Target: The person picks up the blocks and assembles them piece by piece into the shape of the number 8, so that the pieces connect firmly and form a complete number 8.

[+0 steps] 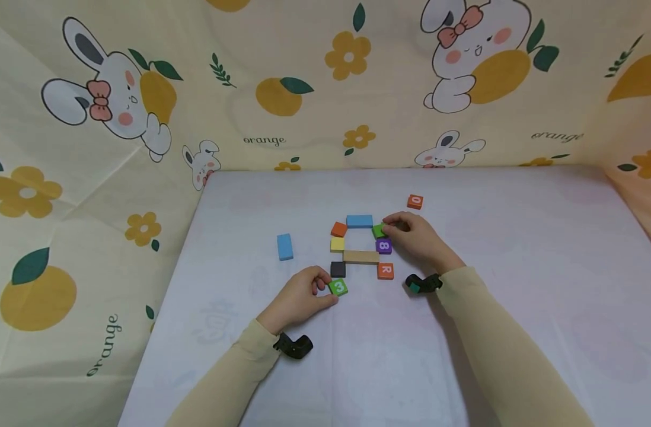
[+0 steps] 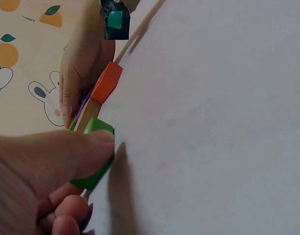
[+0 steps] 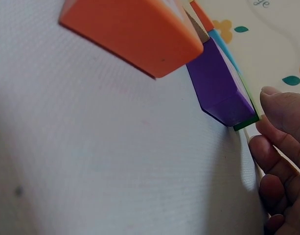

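My left hand (image 1: 300, 298) pinches a green block (image 1: 338, 287) marked 3 at the lower left of an arrangement of flat blocks. In the left wrist view its thumb (image 2: 93, 152) lies across that block. At the upper right, my right hand (image 1: 417, 236) holds another green block (image 1: 378, 230) by its right side, fingers curled. Beside that one are a purple block (image 1: 383, 246) marked 8 and a blue block (image 1: 360, 222). An orange block (image 1: 338, 229), a yellow block (image 1: 337, 245) and a black block (image 1: 338, 269) line the left side.
A tan bar (image 1: 361, 257) crosses the arrangement, with an orange R block (image 1: 385, 271) below its right end. Apart from these lie a blue block (image 1: 285, 247) at left and an orange 0 block (image 1: 415, 201) at the back. Patterned cloth (image 1: 304, 59) hangs behind the white tabletop (image 1: 517, 237).
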`<state>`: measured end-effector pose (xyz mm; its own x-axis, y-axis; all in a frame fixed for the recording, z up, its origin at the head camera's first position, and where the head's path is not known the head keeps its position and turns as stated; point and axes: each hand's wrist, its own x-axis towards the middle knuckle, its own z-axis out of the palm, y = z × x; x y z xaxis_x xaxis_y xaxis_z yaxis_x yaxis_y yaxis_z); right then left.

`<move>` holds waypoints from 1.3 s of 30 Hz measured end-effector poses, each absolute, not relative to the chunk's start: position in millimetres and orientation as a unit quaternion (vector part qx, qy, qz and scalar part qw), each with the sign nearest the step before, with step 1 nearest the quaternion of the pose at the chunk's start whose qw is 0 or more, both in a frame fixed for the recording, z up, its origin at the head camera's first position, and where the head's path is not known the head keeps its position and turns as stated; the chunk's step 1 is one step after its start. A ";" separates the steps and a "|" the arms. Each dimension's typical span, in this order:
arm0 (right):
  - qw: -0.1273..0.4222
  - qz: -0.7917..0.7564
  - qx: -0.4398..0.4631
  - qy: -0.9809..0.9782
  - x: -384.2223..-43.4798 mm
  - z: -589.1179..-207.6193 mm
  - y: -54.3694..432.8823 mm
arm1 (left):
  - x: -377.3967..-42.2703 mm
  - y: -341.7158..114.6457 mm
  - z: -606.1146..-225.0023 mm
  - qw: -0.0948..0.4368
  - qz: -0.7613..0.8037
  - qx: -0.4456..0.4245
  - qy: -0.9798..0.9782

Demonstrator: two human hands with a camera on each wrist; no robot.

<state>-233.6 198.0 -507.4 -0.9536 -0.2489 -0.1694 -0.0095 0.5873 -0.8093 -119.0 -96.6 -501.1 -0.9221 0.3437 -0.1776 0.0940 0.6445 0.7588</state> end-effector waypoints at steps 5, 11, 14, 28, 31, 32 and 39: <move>0.132 -0.442 -0.073 0.884 -233.5 -506.0 198.6 | -118.2 -94.1 -500.4 0.150 0.401 0.118 0.896; 0.131 -0.449 -0.075 0.881 -234.5 -502.5 195.7 | -118.2 -94.3 -499.5 0.145 0.400 0.109 0.899; 0.138 -0.453 -0.078 0.877 -236.2 -501.4 192.3 | -118.0 -96.8 -500.4 0.144 0.399 0.100 0.900; 0.134 -0.441 -0.070 0.885 -234.2 -507.3 197.7 | -116.5 -91.0 -501.7 0.151 0.405 0.090 0.897; 0.131 -0.441 -0.073 0.885 -235.0 -507.8 196.4 | -115.8 -91.7 -501.1 0.151 0.402 0.088 0.899; 0.130 -0.439 -0.074 0.886 -235.1 -507.9 196.2 | -115.7 -91.8 -500.8 0.150 0.400 0.089 0.900; 0.126 -0.434 -0.077 0.889 -235.7 -508.5 196.9 | -117.0 -91.7 -499.6 0.149 0.399 0.092 0.900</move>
